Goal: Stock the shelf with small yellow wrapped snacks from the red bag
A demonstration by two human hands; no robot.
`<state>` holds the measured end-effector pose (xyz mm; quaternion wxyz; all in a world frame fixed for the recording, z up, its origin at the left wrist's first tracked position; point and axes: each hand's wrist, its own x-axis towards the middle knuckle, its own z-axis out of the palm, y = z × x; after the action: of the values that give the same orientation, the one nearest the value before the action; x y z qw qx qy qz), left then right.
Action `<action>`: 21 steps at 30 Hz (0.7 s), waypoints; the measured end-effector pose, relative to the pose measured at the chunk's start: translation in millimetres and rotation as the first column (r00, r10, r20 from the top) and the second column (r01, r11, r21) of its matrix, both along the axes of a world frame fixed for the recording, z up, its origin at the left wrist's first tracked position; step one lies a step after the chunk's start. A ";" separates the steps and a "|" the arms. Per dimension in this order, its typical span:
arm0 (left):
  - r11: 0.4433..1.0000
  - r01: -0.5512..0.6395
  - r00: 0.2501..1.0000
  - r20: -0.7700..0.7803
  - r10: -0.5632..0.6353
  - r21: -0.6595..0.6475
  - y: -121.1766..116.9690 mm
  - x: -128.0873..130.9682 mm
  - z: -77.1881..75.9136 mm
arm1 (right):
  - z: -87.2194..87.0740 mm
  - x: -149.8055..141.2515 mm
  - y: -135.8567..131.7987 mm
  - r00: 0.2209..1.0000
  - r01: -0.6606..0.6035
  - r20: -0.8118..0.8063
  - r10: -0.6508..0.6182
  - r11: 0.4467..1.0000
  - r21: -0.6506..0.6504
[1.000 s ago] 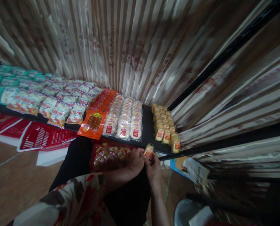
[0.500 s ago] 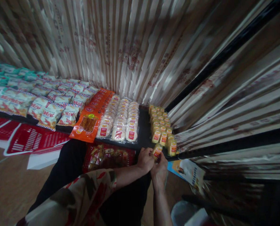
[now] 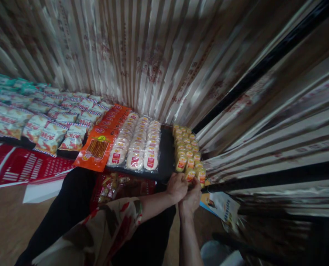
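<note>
A small yellow wrapped snack (image 3: 190,174) with an orange-red label sits between my two hands at the front edge of the black shelf (image 3: 166,153). My left hand (image 3: 177,187) grips it from the left with closed fingers. On its near right side, the fingers of my right hand (image 3: 191,197) are closed on the same snack. Rows of matching yellow snacks (image 3: 185,146) stand right behind and beside it. To the left, across a strip of dark shelf, lie three rows of round white crackers (image 3: 135,162) in clear wrappers.
Left of the crackers lies an orange bag of stick snacks (image 3: 98,147), then many white snack bags (image 3: 50,135) and green ones (image 3: 3,83). A red bag of wrapped pieces (image 3: 111,186) is below the shelf. A black metal bar (image 3: 250,181) runs rightward.
Both hands have moved the yellow snack slightly right and forward, from in front of the shelf edge into line with the other yellow snacks. The view has shifted a little.
</note>
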<state>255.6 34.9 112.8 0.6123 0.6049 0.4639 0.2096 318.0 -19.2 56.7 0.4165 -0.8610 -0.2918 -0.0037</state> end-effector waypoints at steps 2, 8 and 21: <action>1.000 0.023 1.000 -0.020 -0.023 0.001 2.4 1.4 4.6 | 3.5 -1.1 0.8 0.999 0.027 0.023 -0.027 0.999 -0.032; 0.999 0.041 0.999 -0.036 -0.041 0.000 6.0 3.7 7.2 | -0.5 4.0 4.6 1.000 0.005 0.028 -0.005 1.000 -0.020; 0.999 0.031 0.999 0.011 -0.032 0.038 7.8 16.9 -5.0 | 2.1 6.1 7.0 0.998 -0.037 0.052 0.034 0.998 0.051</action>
<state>272.5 42.7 107.8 0.6068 0.6223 0.4467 0.2121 324.2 -12.2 58.7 0.4309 -0.8443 -0.3175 -0.0258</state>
